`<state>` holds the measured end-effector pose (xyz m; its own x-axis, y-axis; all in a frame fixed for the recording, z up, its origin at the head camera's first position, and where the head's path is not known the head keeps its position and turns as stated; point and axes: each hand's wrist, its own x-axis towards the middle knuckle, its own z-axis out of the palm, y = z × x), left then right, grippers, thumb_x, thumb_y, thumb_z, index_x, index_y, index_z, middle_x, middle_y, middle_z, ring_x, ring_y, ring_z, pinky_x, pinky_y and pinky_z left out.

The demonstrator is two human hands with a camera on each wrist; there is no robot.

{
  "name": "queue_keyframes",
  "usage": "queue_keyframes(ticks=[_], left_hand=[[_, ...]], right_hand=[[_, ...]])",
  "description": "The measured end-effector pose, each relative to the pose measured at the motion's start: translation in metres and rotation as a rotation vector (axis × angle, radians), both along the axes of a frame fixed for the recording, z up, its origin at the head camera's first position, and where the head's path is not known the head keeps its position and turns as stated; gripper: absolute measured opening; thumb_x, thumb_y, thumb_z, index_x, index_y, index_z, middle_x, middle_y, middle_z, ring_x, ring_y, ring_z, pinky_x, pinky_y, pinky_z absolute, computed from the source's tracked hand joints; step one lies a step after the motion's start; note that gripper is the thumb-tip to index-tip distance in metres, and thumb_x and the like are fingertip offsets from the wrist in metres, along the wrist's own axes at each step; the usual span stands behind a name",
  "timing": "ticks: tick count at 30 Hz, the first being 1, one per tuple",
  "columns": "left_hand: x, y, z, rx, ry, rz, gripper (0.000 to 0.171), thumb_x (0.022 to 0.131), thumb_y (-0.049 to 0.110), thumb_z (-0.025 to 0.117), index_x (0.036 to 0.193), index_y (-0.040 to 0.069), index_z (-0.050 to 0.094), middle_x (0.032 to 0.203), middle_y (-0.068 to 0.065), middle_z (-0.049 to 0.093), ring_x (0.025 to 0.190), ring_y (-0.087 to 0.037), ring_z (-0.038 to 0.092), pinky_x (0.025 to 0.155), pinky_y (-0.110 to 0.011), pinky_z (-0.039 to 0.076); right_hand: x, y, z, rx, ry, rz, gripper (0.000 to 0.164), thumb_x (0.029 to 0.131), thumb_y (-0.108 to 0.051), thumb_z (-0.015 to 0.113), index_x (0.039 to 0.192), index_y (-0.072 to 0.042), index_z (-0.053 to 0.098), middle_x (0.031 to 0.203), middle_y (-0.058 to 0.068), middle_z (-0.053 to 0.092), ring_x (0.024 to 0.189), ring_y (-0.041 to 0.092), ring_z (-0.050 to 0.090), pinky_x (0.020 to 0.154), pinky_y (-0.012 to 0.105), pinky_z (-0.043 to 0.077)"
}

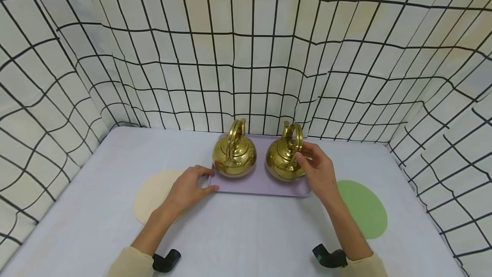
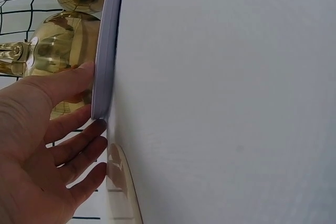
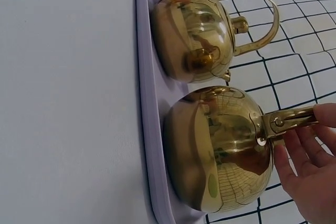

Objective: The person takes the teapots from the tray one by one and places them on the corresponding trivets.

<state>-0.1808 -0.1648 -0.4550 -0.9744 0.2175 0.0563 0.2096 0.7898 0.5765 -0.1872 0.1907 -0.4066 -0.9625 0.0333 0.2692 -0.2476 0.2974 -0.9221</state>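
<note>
Two shiny gold kettles stand side by side on a lilac tray (image 1: 255, 185). By the handle of the right kettle (image 1: 282, 161), my right hand (image 1: 320, 172) has a grip, thumb on one side and fingers on the other. That kettle appears to sit on the tray; the right wrist view shows its round body (image 3: 220, 150) close up. At the tray's front left corner, my left hand (image 1: 188, 189) holds the edge between thumb and fingers. The left kettle (image 1: 234, 157) is beside those fingers, its arched handle upright and free of any hand.
A cream round mat (image 1: 150, 195) lies partly under the left forearm, and a green round mat (image 1: 363, 208) lies right of the right forearm. White walls with a black grid (image 1: 246, 54) enclose the table's back and sides. Black wrist mounts (image 1: 167, 262) sit at both cuffs.
</note>
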Motion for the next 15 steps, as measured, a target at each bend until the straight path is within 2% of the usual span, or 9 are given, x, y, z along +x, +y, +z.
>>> queue_keyframes(ticks=[6, 10, 15], left_hand=[[0.0013, -0.0028, 0.0009, 0.008, -0.006, 0.003, 0.044, 0.087, 0.027, 0.085, 0.123, 0.005, 0.073, 0.128, -0.014, 0.072, 0.129, -0.039, 0.063, 0.111, -0.057, 0.050], [-0.0002, -0.0029, -0.0008, 0.012, -0.011, -0.001, 0.045, 0.087, 0.027, 0.085, 0.124, 0.006, 0.073, 0.129, -0.014, 0.071, 0.130, -0.039, 0.062, 0.112, -0.057, 0.050], [-0.0021, -0.0024, -0.0033, 0.031, -0.003, -0.012, 0.045, 0.087, 0.027, 0.085, 0.124, 0.005, 0.072, 0.130, -0.015, 0.071, 0.130, -0.039, 0.062, 0.112, -0.057, 0.049]], right_hand=[[0.0003, -0.0044, 0.0024, -0.036, 0.012, 0.005, 0.034, 0.101, -0.006, 0.067, 0.133, 0.002, 0.062, 0.129, 0.023, 0.069, 0.109, 0.000, 0.066, 0.099, 0.013, 0.055], [0.0008, -0.0044, 0.0047, -0.109, -0.031, 0.025, 0.037, 0.099, -0.003, 0.067, 0.136, 0.000, 0.061, 0.131, 0.022, 0.069, 0.111, 0.002, 0.068, 0.100, 0.016, 0.056], [-0.0009, -0.0036, 0.0059, -0.205, -0.110, 0.034, 0.040, 0.099, -0.004, 0.068, 0.138, -0.003, 0.060, 0.120, 0.003, 0.074, 0.110, 0.005, 0.071, 0.101, 0.019, 0.057]])
